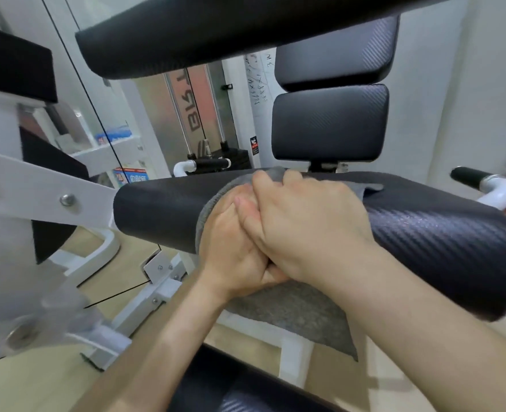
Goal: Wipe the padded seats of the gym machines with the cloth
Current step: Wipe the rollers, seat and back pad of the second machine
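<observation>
Pressing with both hands stacked, the person works a grey fabric cloth (299,319) over the black cylindrical roller pad with a carbon-weave vinyl skin (430,233). The cloth is draped across the crown of the pad, between skin and vinyl, and its loose end hangs below the roll, probably so that fresh fabric follows the curve as it is wiped.

The left hand (231,239) lies palm-down on the cloth. The right hand (302,221) sits on top of it, which looks like a way to add weight on a rounded surface that would otherwise let one palm slide. The right grip is closed on the cloth: its fingers curl over the top of the pad and bunch the fabric there. Whether the left grip is open or closed cannot be told, as its fingers are mostly covered.

A white steel frame arm (37,185) carries the roller at its left end. Behind it stands a black rectangular back pad (329,123), and a dark padded seat (246,391) lies nearest the camera; both likely await wiping.
</observation>
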